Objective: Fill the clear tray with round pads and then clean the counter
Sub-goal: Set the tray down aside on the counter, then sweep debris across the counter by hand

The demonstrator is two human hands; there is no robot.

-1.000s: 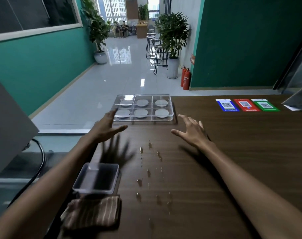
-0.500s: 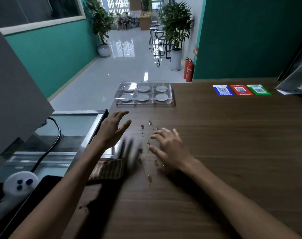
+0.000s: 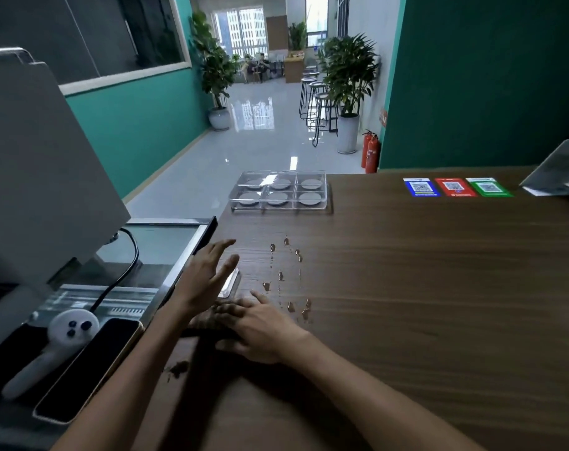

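The clear tray (image 3: pixel 278 206) sits at the counter's far left edge with a round pad (image 3: pixel 310 198) in each of its compartments. Several drops of liquid (image 3: pixel 280 275) lie on the brown wooden counter (image 3: pixel 423 288) in front of it. My right hand (image 3: pixel 260 330) rests flat, fingers spread, on the striped brown cloth (image 3: pixel 205 323) near the left edge. My left hand (image 3: pixel 208 275) hovers open just above and left of it, over a small clear lid (image 3: pixel 229 283). Much of the cloth is hidden under my hands.
Three QR code cards, blue (image 3: pixel 420 187), red (image 3: pixel 454 187) and green (image 3: pixel 487 187), lie at the far right, beside a grey bag (image 3: pixel 559 174). Left of the counter are a grey monitor back (image 3: pixel 32 177), a white controller (image 3: pixel 58 343) and a dark phone (image 3: pixel 88 369). A brown smear (image 3: pixel 178 368) marks the near left.
Both hands pulled back from the tray toward me. My right hand crossed over the drops and came down on the cloth; my left hand drew back to the counter's left edge.
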